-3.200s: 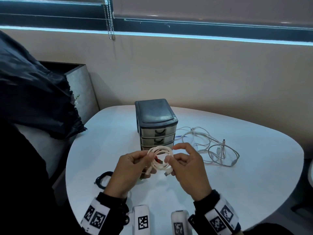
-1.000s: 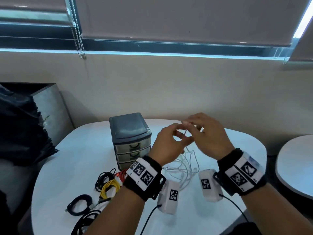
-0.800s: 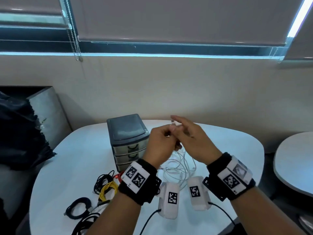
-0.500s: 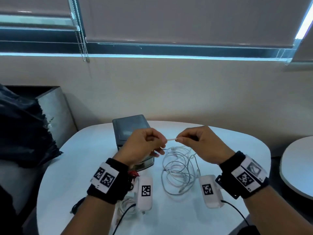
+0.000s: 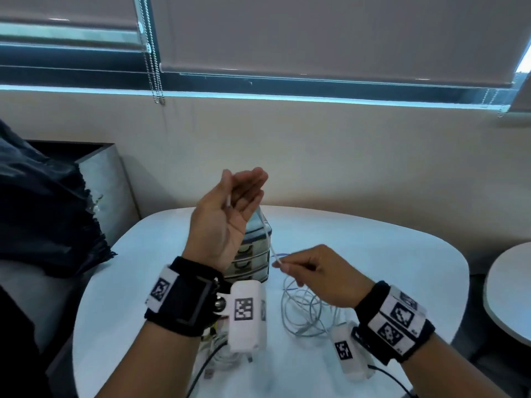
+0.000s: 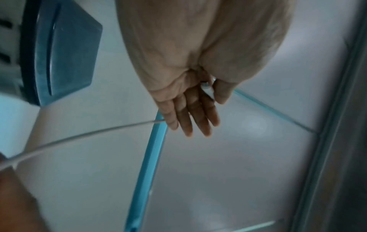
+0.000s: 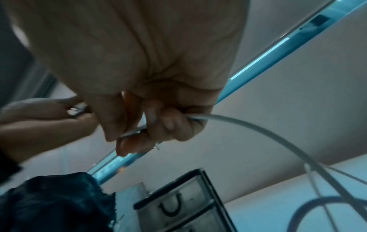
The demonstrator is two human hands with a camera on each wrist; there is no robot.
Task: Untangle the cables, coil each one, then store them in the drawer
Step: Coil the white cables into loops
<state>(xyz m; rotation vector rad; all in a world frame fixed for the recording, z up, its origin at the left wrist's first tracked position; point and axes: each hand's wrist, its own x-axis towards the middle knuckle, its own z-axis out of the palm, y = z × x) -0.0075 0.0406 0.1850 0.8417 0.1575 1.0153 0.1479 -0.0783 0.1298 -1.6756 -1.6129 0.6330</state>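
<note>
My left hand is raised palm-up in front of the drawer unit, fingers straight, its thumb pinning the plug end of a white cable against the fingers. The left wrist view shows the left hand with the cable running off behind the fingers. Lower and to the right, my right hand pinches the same cable between thumb and forefinger. The right hand shows curled round the cable in its wrist view. The cable's remaining length lies in a loose white tangle on the table.
The drawer unit has its drawers closed. Coiled cables lie on the table under my left wrist. A black bag and a grey box stand to the left, a second round table to the right.
My left hand has risen and turned palm-up with the cable end. The right hand has dropped lower, so the cable now stretches slanting between them.
</note>
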